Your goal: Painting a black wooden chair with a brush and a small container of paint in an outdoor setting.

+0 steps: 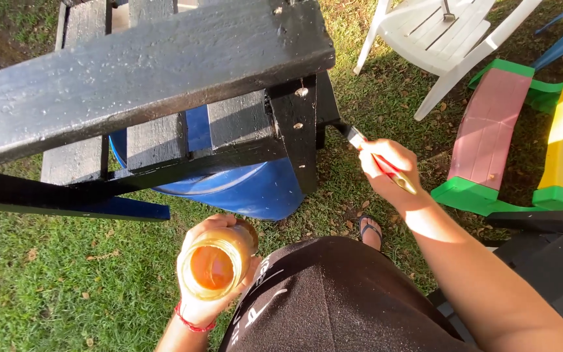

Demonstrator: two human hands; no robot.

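My left hand (211, 306) grips an open glass jar (215, 266) of amber liquid, held low over the grass near my lap. In my right hand (389, 171) is a paintbrush (360, 140) with a red and yellow handle. Its dark bristles touch the right side of a black-painted wooden chair (164, 65), next to the front leg (301, 130). The chair's wide armrest fills the upper left of the view and looks wet and glossy.
A blue barrel (255, 189) sits under the black chair. A white wooden chair (438, 32) stands at top right, and a pink, green and yellow chair (503, 130) at the right. Another dark chair part (548, 254) lies at lower right. Grass covers the ground.
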